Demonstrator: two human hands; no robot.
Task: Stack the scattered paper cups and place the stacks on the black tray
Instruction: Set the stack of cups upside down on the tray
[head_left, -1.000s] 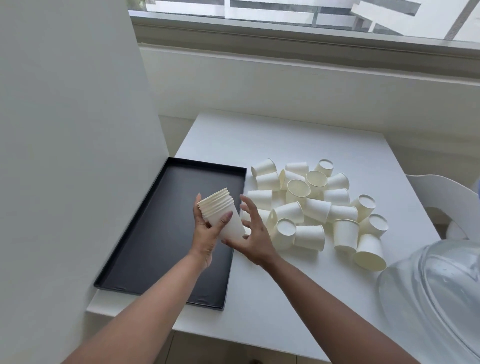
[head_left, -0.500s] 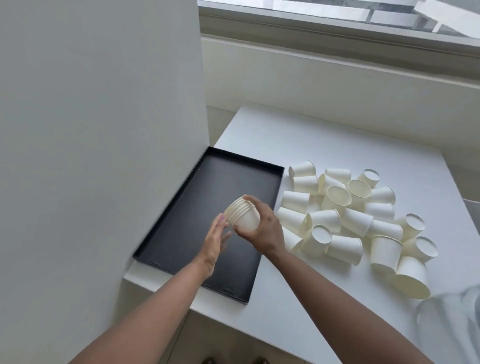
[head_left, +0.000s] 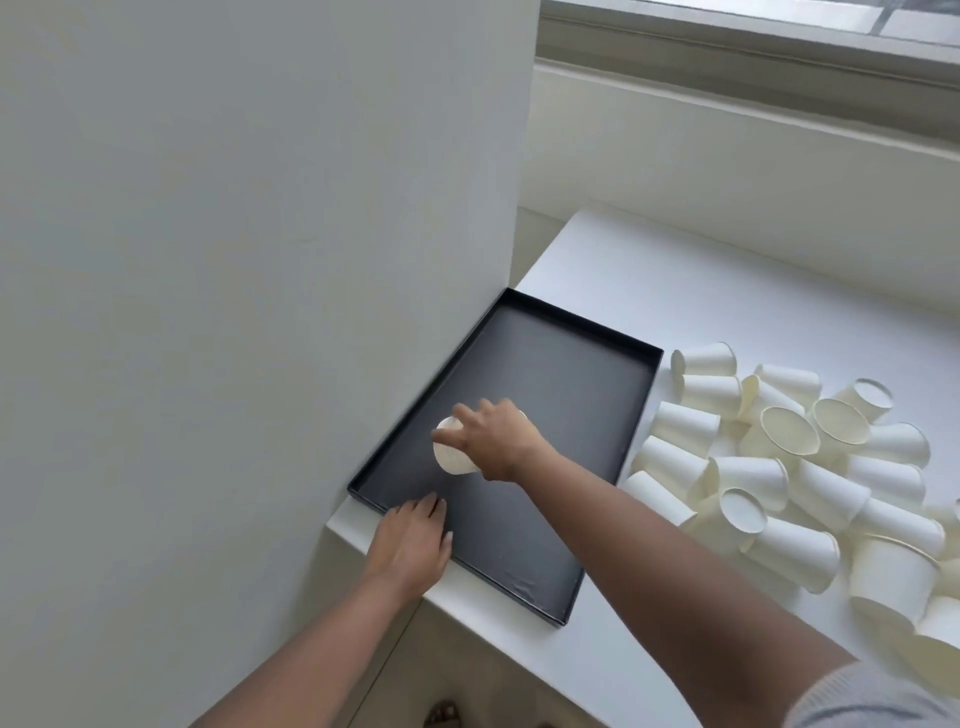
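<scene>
Right hand: your right hand (head_left: 496, 439) grips the cup stack (head_left: 451, 451) from above, fingers curled round it, over the black tray (head_left: 582, 384).
Left hand: your left hand (head_left: 413, 543) lies flat, fingers straight, on the tray's near left corner.
Loose cups: the scattered cups (head_left: 795, 467) lie on the white table (head_left: 649, 280), right of the tray.
Writing: no readable print on the cups or tray.

No readable text, label, brand, number or sign is showing anywhere. The cups (head_left: 779, 467) to the right of the tray (head_left: 571, 353) are showing plain white walls, and the tray itself is showing plain black surfaces without markings.
</scene>
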